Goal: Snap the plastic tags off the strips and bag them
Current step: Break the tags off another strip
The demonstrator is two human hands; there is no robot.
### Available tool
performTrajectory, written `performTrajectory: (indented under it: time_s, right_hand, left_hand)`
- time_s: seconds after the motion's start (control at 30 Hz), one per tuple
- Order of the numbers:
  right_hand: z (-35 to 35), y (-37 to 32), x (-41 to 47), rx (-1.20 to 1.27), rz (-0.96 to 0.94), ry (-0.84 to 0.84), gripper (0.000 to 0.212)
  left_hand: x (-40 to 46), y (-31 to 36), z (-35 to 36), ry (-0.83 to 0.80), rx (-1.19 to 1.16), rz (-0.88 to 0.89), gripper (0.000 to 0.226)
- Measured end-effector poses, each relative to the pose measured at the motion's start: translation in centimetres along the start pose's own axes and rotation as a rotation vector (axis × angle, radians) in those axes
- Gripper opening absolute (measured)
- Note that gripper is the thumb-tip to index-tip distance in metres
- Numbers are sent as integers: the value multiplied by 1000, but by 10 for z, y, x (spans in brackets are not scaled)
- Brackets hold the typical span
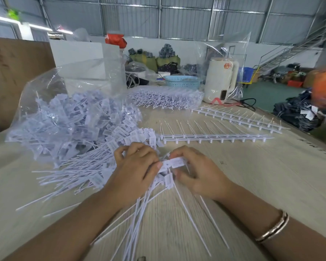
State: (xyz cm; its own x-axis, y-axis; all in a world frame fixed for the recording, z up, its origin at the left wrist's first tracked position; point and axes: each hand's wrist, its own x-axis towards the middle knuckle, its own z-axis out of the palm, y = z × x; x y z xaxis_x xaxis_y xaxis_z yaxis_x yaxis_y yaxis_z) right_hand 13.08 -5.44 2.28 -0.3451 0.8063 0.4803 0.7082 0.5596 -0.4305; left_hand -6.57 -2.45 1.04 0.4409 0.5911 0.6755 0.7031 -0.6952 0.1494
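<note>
On the wooden table (252, 176), lots of white plastic everywhere. Biggest of all, a clear bag (68, 102) at the left, mouth gaping toward the middle, stuffed with loose tags (68, 125) — more spilling out beside it onto the table. Farther back, a stack of full strips (166, 97); nearer, stripped strips (215, 136) with no tags left on them.

Could go wrong from here: long thin tails fanning every way under the wrists — easy to snag, tangle, or sweep off the edge with a sleeve-less arm. Could also tip more tags out, with the bag mouth lying so low and wide. Might bend a tail with too hard a twist.

Now the grip. Left hand (137, 162) curled round a bunch of tags (164, 178), fingers closed tight on it. Right hand (194, 172) pinching one tag (176, 162) at the top of that bunch, thumb below, fingers above. Both clamped, touching almost knuckle to knuckle.
</note>
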Motion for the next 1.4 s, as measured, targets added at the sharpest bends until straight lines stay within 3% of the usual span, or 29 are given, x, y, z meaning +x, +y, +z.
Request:
performTrajectory:
  time_s: [0.37,0.67,0.8,0.87,0.97,1.03,1.23,1.4]
  right_hand:
    - [3,-2,3,-211,-31,28,27]
    - [3,0,1,-122,16,-62,37]
    - [5,3,1,-7,39,-73,21]
    - [6,4,3,157,59,-33,19]
    - [-8,18,4,319,202,172,28]
    - [-20,32,2,354,292,261,22]
    - [2,10,6,491,264,213,7]
    - [17,-4,14,287,237,138,19]
  left_hand:
    - [-1,0,-3,-36,37,44,35]
    - [-1,0,-2,-22,70,109,24]
    - [1,3,-5,-18,14,86,22]
    - [3,6,-5,5,-62,57,24]
    - [1,1,-9,49,-217,-21,27]
    - [-2,-7,-14,56,-257,-59,31]
    - [4,-11,-13,-159,66,24,38]
    - [11,-1,-11,-63,284,-56,50]
